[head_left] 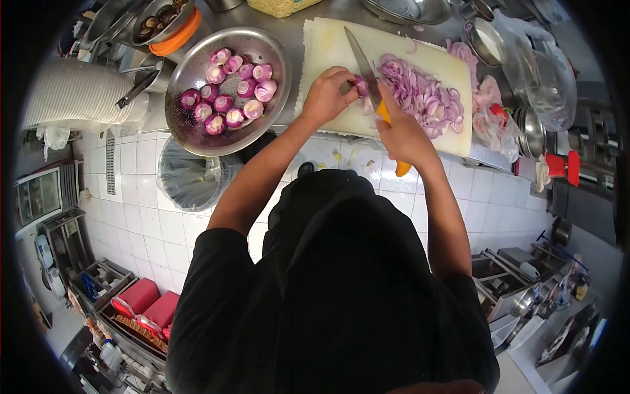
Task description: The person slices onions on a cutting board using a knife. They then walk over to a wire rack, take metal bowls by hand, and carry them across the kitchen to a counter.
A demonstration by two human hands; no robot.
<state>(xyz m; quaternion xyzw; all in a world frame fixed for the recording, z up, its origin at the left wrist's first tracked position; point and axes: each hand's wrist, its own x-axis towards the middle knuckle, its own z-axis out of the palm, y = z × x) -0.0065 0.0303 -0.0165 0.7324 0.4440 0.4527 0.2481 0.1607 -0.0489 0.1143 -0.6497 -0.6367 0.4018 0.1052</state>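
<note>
My right hand [403, 134] is wrapped round the yellow handle of a large knife [362, 62], its blade pointing away from me over the white cutting board [328, 49]. Just left of the blade, my left hand [329, 95] holds a piece of red onion [360, 86] against the board with bent fingers. A pile of sliced red onion [423, 95] lies right of the knife. Left of the board, a perforated metal colander [283, 82] holds several peeled red onions [223, 103].
A lined bin [190, 177] stands on the tiled floor below the colander. An orange bowl [177, 36] and stacked white containers [79, 92] are at the left. Plastic bags [541, 79], metal bowls [530, 131] and a pink cloth [487, 94] sit right of the board.
</note>
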